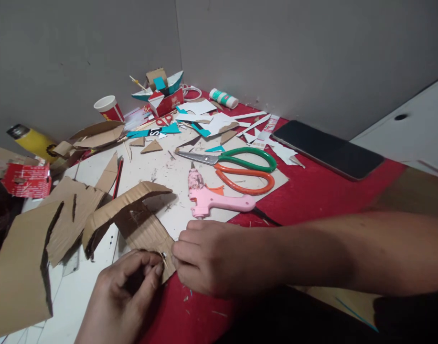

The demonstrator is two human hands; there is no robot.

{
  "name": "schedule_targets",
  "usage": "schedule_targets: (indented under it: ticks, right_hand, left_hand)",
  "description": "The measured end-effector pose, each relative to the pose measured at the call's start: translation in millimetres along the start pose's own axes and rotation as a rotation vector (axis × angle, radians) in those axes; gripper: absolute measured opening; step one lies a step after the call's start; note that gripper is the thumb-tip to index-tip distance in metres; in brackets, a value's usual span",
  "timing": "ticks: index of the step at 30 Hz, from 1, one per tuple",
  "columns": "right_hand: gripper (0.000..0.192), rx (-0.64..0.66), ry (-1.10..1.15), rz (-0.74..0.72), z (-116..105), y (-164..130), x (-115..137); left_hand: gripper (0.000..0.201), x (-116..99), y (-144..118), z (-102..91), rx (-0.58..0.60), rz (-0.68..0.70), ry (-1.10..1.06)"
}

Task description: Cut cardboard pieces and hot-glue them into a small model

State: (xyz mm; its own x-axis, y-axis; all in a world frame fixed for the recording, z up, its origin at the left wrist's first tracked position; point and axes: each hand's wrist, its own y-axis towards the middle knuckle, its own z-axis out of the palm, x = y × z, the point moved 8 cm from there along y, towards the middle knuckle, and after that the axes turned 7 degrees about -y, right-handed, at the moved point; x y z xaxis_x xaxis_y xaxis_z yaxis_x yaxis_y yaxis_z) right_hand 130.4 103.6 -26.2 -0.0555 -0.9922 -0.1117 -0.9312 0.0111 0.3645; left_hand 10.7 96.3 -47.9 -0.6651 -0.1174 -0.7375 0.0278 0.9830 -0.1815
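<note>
A corrugated cardboard piece (144, 226) lies at the front edge of the white board. My left hand (123, 282) is closed in a pinch at a small torn spot in it, where thin pale slivers show. What sits between those fingertips is too small to make out. From the other side, my right hand (215, 255) has its fingers curled over the piece's right edge; the fingertips are partly hidden. A curved cardboard strip (123, 203) stands just behind my left hand. Beyond my right hand lies a pink glue gun (219, 199), its nozzle pointing away.
Scissors with green and orange handles (245, 167) lie behind the glue gun. A phone (328, 148) rests at the right. Larger cardboard sheets (21, 267) spread over the left. Paper scraps (219, 123), a paper cup (109, 109), a yellow bottle (34, 142) and a glue stick (223, 98) stand or lie farther back.
</note>
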Motion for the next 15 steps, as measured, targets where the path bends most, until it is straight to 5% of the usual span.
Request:
schedule_targets:
  ticks: [7, 15]
  right_hand:
    - [0.017, 0.041, 0.035, 0.010, 2, 2, -2]
    - [0.014, 0.059, 0.096, -0.001, 5, 1, -2]
  left_hand:
    - [0.011, -8, -1, -6.1, -0.050, 0.159, 0.062]
    - [0.014, -9, 5, 2.2, 0.055, 0.266, 0.073]
